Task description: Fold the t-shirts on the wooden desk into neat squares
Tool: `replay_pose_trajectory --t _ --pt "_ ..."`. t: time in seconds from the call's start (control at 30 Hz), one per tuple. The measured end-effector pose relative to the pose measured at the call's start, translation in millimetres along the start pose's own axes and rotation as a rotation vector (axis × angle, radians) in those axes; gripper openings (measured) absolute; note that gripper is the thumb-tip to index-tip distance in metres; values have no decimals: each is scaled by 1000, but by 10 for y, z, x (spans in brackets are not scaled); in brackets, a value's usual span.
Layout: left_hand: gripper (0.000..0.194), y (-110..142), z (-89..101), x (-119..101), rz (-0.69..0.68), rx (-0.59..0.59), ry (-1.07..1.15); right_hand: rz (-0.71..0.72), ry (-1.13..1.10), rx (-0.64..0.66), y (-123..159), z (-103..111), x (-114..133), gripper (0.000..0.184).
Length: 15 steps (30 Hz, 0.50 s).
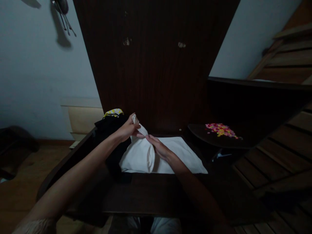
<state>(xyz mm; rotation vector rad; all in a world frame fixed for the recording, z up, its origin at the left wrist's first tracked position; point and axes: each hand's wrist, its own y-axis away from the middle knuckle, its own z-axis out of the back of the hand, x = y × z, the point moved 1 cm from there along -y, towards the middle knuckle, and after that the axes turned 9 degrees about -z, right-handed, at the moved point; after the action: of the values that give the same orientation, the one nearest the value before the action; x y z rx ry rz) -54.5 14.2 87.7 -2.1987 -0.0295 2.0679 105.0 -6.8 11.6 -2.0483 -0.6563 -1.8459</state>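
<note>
A white cloth lies spread on the dark table, its left part lifted and folded over on itself. My left hand is closed on the raised edge of this cloth, with a narrow strip of it sticking up past the fingers. Just to the right, my right hand pinches the same edge between thumb and fingers, some of which are hidden by the fabric. Beside the left forearm, a black cloth is heaped, with a yellow-and-white patterned cloth showing at its top.
The dark table has a raised rim at its left side. A tall dark wooden panel stands behind it. On a small shelf at right lie several pink and yellow small pieces. Wooden slats stand farther right.
</note>
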Motion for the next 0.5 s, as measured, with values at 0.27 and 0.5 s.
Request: replay_pose_trajectory --t 0.27,0.5 --pt "84 -162 -376 97 -67 -27 20 42 74 -124 477 390 -182 67" --pt "74 -211 -122 143 -83 -129 96 126 45 -273 642 226 -619 57"
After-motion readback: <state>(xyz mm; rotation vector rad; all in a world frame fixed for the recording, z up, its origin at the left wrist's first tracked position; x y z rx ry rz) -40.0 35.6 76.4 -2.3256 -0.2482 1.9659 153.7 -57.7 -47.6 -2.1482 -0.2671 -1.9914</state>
